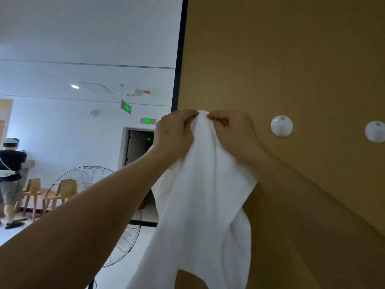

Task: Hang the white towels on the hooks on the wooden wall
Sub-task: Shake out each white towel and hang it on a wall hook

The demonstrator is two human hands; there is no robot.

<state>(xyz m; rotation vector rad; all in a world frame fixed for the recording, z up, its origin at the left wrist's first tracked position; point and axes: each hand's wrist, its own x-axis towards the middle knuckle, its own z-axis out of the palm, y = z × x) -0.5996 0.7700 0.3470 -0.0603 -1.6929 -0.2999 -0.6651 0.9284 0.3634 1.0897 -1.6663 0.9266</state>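
Counts: 1 white towel [200, 195], bunched at top. 2 hands on it: left hand [175, 134], right hand [233, 134]. 2 round white hooks [281, 126] on wooden wall [291, 59], both right of towel; far-right one [376, 131] cut by frame edge. Far left: 1 floor fan [93, 184], 2 wooden chairs [33, 188], 1 other person [10, 174]. 3 green exit signs [126, 107].

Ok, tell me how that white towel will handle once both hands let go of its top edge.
The white towel looks floppy: it folds and drapes from where the left hand and right hand pinch it. It seems light, held by fingertips alone. Released, it would probably slump unless caught on a hook; none shows behind it.
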